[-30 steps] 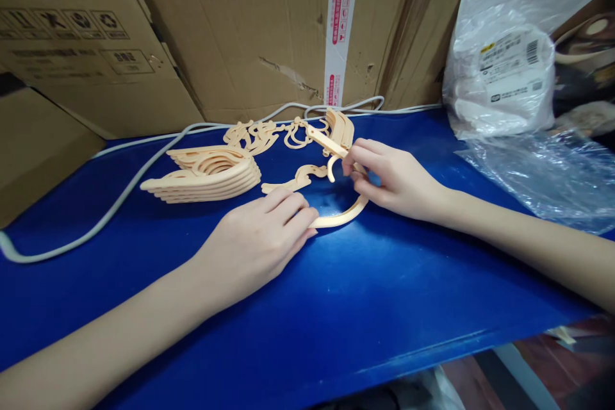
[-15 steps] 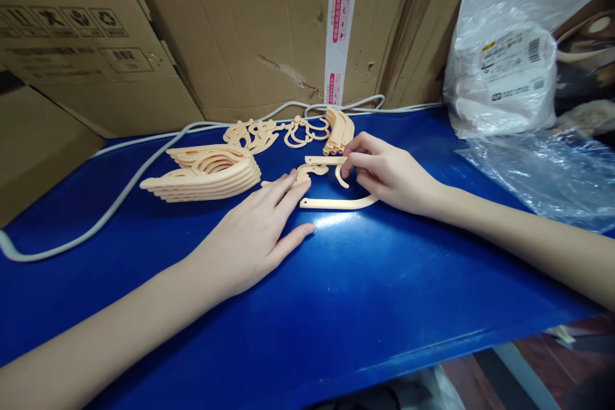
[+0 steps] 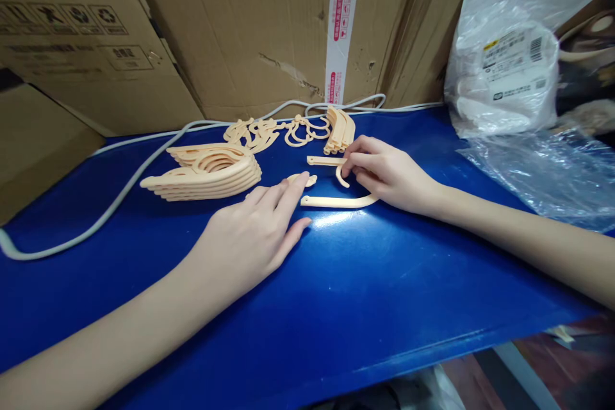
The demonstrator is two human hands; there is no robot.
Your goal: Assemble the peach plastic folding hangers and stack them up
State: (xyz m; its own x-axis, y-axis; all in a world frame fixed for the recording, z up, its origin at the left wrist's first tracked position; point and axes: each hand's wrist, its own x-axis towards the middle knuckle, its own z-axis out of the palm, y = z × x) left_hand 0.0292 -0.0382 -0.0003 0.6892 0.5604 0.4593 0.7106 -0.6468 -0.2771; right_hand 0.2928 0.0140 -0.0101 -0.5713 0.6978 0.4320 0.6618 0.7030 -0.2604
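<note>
My right hand (image 3: 382, 166) has its fingers curled and pinched on a beige plastic hanger part (image 3: 336, 202). Two straight arms with holes at their ends point left from this part, and a small curved hook (image 3: 343, 177) shows between them. Palm down, my left hand (image 3: 262, 221) has its fingers stretched out over a small beige plastic piece (image 3: 311, 180). Most of that piece is hidden under the fingers. Left of my hands lies a stack of beige hanger parts (image 3: 202, 176), nested on one another.
Behind my hands are a bundle of curved beige arms (image 3: 340, 131) and a row of loose hook pieces (image 3: 254, 134). A grey cable (image 3: 125, 195) crosses the blue table (image 3: 365, 307). Cardboard boxes (image 3: 259, 25) stand behind; plastic wrapping (image 3: 504, 77) lies at right.
My left hand has drawn slightly left, and the small piece under its fingers has shifted left and nearer, away from the hanger part. My right hand stays almost where it was.
</note>
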